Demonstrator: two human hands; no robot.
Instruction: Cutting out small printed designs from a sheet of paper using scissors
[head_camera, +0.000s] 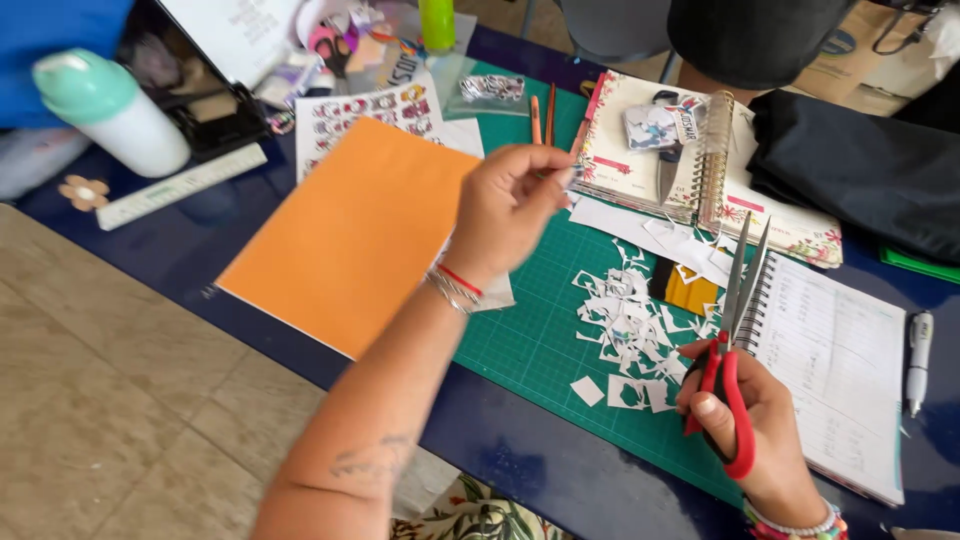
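Note:
My left hand (505, 205) is raised over the green cutting mat (530, 345), beside an orange sheet of paper (345, 235). Its fingertips are pinched together, and whether they hold a small piece is too fine to tell. My right hand (755, 425) rests at the mat's near right edge and grips red-handled scissors (733, 300). The blades are parted and point away from me. A heap of small white paper scraps (625, 320) lies on the mat between my hands.
A lined spiral notebook (845, 360) lies right of the scissors, with a white pen (918, 360) beyond it. Farther back are a floral planner (625, 160), two pencils (541, 118), a sticker sheet (365, 112), a ruler (180, 186), a mint-capped bottle (110, 112) and black cloth (865, 170).

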